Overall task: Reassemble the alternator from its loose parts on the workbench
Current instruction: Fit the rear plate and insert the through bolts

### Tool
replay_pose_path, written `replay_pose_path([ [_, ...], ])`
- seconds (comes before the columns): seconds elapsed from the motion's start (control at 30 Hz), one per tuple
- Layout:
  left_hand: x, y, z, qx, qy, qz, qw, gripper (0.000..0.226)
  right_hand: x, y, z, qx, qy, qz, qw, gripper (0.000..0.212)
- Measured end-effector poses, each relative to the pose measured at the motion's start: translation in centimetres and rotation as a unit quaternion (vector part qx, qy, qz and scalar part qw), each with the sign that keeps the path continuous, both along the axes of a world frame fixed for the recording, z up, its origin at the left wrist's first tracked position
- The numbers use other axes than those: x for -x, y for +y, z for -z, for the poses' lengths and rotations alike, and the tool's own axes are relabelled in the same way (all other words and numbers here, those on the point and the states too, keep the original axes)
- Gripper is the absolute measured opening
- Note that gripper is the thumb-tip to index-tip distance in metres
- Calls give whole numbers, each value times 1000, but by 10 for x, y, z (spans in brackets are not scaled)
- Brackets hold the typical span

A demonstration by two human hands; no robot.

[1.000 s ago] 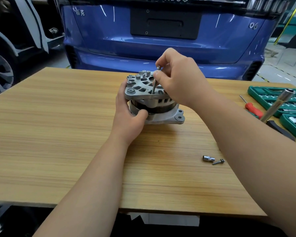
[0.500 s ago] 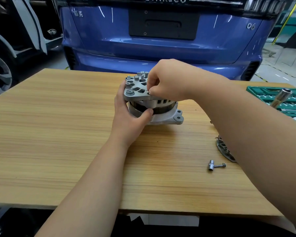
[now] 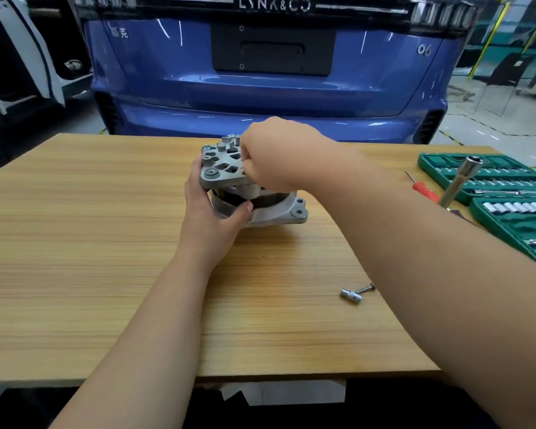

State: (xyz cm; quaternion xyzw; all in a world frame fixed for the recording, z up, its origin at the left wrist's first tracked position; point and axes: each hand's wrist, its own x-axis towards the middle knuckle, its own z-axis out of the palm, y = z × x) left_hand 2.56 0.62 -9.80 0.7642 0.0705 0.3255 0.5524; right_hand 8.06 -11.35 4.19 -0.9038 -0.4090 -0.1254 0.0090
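The grey alternator stands upright on the wooden workbench, its vented end cover facing up. My left hand wraps its left side, thumb pressed on the lower housing near the dark stator band. My right hand lies over the top right of the cover, fingers curled down onto it. The long bolt seen earlier is hidden under those fingers. A small socket and a short bolt lie loose on the bench under my right forearm.
Two open green socket-set cases sit at the right edge. A long silver socket tool stands there, beside a red-handled screwdriver. A blue car's rear stands close behind the bench.
My right hand has dropped from holding a long bolt above the cover to resting closed on the cover, hiding the bolt. My left hand keeps its hold.
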Motion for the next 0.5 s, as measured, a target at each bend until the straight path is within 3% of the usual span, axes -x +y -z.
replay_pose_path([
  [0.13, -1, -6, 0, -7, -13, -23, 1000, 108, 5, 6, 6, 17, -50, 69, 996, 29],
  [0.23, -6, -12, 1, 2, -30, -51, 998, 106, 8, 3, 12, 7, -36, 82, 996, 20],
  [0.3, -7, -11, 2, -5, -23, -56, 998, 104, 10, -16, 14, -35, -23, 66, 997, 34],
  [0.4, -7, -4, 3, -21, -10, -48, 999, 104, 12, -76, 18, -161, 54, 31, 985, 42],
  [0.5, -9, 2, 5, -30, 4, -42, 999, 100, 15, -160, 28, -277, 209, 57, 936, 42],
])
